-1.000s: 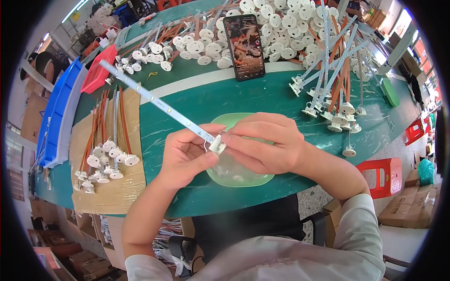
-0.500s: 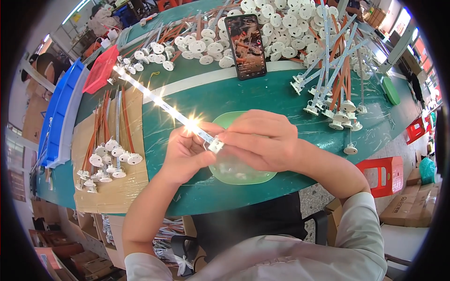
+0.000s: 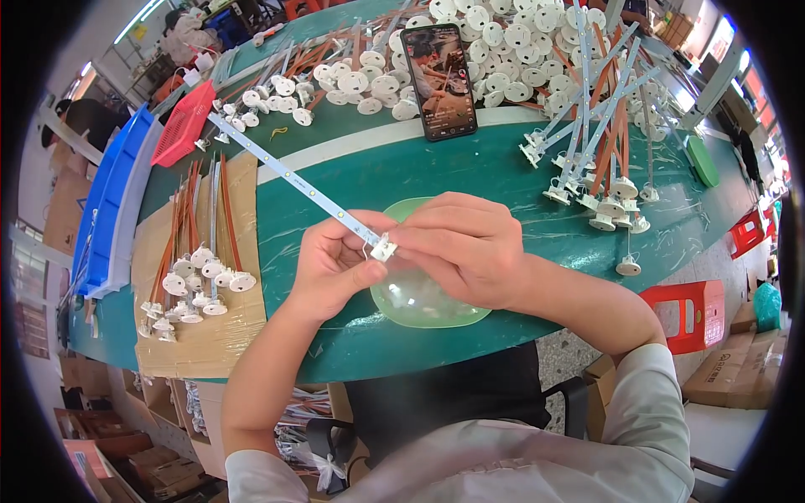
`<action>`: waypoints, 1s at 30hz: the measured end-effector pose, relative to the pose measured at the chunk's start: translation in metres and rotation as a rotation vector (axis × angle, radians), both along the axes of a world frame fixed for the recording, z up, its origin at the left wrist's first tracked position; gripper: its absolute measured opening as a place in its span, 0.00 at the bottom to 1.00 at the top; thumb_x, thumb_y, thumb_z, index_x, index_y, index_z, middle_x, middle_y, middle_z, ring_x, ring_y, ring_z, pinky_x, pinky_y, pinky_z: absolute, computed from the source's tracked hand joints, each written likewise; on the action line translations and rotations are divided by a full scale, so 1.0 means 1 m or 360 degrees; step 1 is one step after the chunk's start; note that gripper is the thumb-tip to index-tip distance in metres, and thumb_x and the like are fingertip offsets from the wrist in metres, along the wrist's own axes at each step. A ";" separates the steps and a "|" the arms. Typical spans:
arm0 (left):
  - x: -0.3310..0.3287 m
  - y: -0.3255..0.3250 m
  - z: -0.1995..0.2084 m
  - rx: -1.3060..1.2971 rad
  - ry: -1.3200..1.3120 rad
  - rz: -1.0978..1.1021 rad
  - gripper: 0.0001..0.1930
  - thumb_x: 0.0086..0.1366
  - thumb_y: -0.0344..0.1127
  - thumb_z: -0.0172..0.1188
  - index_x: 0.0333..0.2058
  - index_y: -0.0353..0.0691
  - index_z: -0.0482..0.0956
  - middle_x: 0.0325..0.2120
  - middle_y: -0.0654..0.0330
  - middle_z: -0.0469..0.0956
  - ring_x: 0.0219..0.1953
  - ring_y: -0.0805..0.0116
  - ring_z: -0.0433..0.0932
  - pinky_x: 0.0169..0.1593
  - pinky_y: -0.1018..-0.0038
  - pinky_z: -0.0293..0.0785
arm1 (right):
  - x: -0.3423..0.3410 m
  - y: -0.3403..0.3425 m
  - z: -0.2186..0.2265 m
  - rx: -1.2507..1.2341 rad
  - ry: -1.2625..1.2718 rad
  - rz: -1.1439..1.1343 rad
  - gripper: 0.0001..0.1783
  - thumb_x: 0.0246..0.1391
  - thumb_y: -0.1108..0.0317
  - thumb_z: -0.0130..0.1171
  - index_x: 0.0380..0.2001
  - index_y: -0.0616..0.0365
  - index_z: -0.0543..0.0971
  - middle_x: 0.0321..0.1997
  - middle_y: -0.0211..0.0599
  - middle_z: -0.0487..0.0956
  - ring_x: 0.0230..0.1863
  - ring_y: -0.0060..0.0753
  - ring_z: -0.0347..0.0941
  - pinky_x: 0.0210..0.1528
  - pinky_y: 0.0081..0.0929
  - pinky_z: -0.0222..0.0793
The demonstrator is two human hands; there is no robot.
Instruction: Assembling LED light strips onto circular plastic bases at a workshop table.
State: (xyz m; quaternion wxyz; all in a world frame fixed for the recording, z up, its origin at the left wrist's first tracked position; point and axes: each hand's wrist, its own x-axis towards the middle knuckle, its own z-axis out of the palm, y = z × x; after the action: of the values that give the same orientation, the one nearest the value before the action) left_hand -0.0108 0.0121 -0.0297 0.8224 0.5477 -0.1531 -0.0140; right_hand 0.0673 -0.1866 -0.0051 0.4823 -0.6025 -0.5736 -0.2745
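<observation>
My left hand (image 3: 331,267) is closed round the lower end of a long LED strip (image 3: 289,176), whose far end points up and left. The strip is unlit, with small yellowish LEDs along its pale face. At its near end sits a white plastic connector (image 3: 383,249) with a thin white wire. My right hand (image 3: 470,247) is closed, its thumb and fingertips pinching at the connector's right side; the fingers hide part of it. Beneath my hands lies a translucent green plastic tray (image 3: 411,315) with shiny clear material in it.
Brown cardboard (image 3: 201,344) at left bears several finished-looking strips with white bases (image 3: 201,281). A blue bin (image 3: 109,210) and red basket (image 3: 180,126) stand beyond. A phone (image 3: 440,81) leans on a heap of white round bases (image 3: 520,38); more strips (image 3: 595,126) lie at right.
The strip was shining brightly half a second ago and is now dark. Both hands have barely moved and keep the same hold.
</observation>
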 end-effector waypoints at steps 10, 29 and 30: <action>0.004 0.004 0.015 0.0331 0.0027 0.0570 0.20 0.62 0.29 0.65 0.51 0.30 0.73 0.46 0.46 0.80 0.43 0.63 0.82 0.51 0.70 0.77 | 0.003 -0.016 -0.008 -0.1074 0.0062 -0.0086 0.12 0.49 0.66 0.65 0.38 0.57 0.81 0.35 0.37 0.80 0.40 0.43 0.76 0.44 0.38 0.74; 0.002 0.003 0.016 0.0317 0.0041 0.0443 0.18 0.60 0.22 0.65 0.49 0.29 0.74 0.44 0.52 0.80 0.46 0.65 0.81 0.53 0.70 0.77 | 0.007 -0.016 0.021 -0.0945 0.0768 0.0326 0.04 0.50 0.73 0.65 0.32 0.57 0.84 0.30 0.32 0.81 0.31 0.29 0.77 0.29 0.28 0.72; 0.002 0.002 0.016 0.0316 0.0040 0.0441 0.18 0.60 0.22 0.65 0.49 0.29 0.74 0.44 0.52 0.80 0.46 0.65 0.81 0.53 0.70 0.77 | 0.008 -0.017 0.026 -0.0973 0.0933 0.0343 0.04 0.52 0.73 0.64 0.33 0.58 0.84 0.30 0.30 0.81 0.31 0.24 0.76 0.29 0.25 0.72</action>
State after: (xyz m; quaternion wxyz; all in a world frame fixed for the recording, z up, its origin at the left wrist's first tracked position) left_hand -0.0087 0.0136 -0.0133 0.7602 0.6419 -0.0638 0.0775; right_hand 0.0753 -0.2038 0.0205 0.4501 -0.7067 -0.5269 0.1426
